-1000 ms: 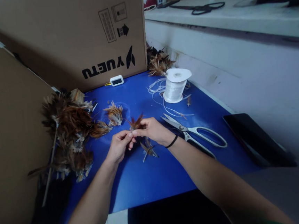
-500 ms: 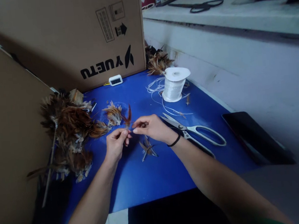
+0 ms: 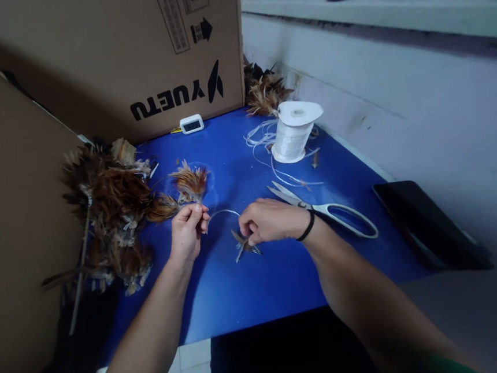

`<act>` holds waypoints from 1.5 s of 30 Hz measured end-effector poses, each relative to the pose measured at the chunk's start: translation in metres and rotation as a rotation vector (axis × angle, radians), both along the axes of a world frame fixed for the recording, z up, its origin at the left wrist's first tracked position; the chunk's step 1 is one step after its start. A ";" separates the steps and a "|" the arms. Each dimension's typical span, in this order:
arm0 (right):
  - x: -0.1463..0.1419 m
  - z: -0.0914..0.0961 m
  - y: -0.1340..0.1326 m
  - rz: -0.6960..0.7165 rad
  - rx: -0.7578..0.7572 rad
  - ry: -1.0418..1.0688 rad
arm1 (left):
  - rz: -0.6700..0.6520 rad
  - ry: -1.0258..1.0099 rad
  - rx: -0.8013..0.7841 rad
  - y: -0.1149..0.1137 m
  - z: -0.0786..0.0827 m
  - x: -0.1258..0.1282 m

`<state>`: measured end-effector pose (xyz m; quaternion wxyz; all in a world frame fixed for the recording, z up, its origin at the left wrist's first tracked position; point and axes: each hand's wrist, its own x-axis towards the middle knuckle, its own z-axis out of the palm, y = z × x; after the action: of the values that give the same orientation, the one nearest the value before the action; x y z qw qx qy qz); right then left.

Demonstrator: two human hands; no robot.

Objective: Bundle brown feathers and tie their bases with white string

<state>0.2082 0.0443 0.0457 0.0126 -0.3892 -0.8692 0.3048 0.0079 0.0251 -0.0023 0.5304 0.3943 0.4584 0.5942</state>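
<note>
Where both hands had met a second ago over a small feather tuft, they were now apart — the left hand (image 3: pixel 187 232) pinched shut on a few feathers (image 3: pixel 190 183) beside the pile (image 3: pixel 112 216), the right hand (image 3: pixel 269 220) lower, fingers closed at the loose feathers (image 3: pixel 245 245) on the mat. A thin white thread (image 3: pixel 222 212) arced between the two hands; which fingers gripped it I could not tell. By my reading a binding was being drawn out, not finished.

Surface: blue mat (image 3: pixel 257 290), scissors (image 3: pixel 324 210) just right of the wrist, thread spool (image 3: pixel 293 131) behind, dark tablet (image 3: pixel 426 223) at the far right. Cardboard box (image 3: pixel 132 51) at the back, a small white clock (image 3: pixel 191 123) at its foot — pale wall and ledge (image 3: pixel 390 11) beyond.
</note>
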 end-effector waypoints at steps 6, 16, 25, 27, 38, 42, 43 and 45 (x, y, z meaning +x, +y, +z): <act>-0.003 -0.010 -0.002 -0.003 0.067 0.069 | -0.031 -0.020 -0.053 -0.001 0.001 0.001; -0.005 -0.003 0.002 -0.262 0.158 0.604 | -0.195 -0.090 -0.179 -0.005 0.002 0.005; -0.013 -0.006 -0.004 -0.302 0.553 0.554 | -0.248 -0.109 -0.212 -0.007 0.003 0.007; -0.014 -0.006 -0.005 -0.302 0.610 0.496 | -0.256 -0.111 -0.224 -0.007 0.003 0.007; -0.011 -0.007 -0.005 -0.223 0.866 0.248 | -0.270 -0.123 -0.243 -0.006 0.002 0.006; -0.011 -0.005 -0.006 -0.201 0.915 0.191 | -0.270 -0.116 -0.242 -0.006 0.002 0.006; -0.011 -0.004 -0.007 -0.199 0.923 0.181 | -0.269 -0.111 -0.245 -0.006 0.002 0.006; -0.011 -0.004 -0.008 -0.200 0.939 0.162 | -0.268 -0.101 -0.251 -0.006 0.002 0.007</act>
<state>0.1969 0.0367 0.0421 0.2839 -0.3982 -0.8672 -0.0939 0.0144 0.0194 -0.0007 0.6722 0.3523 0.4453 0.4752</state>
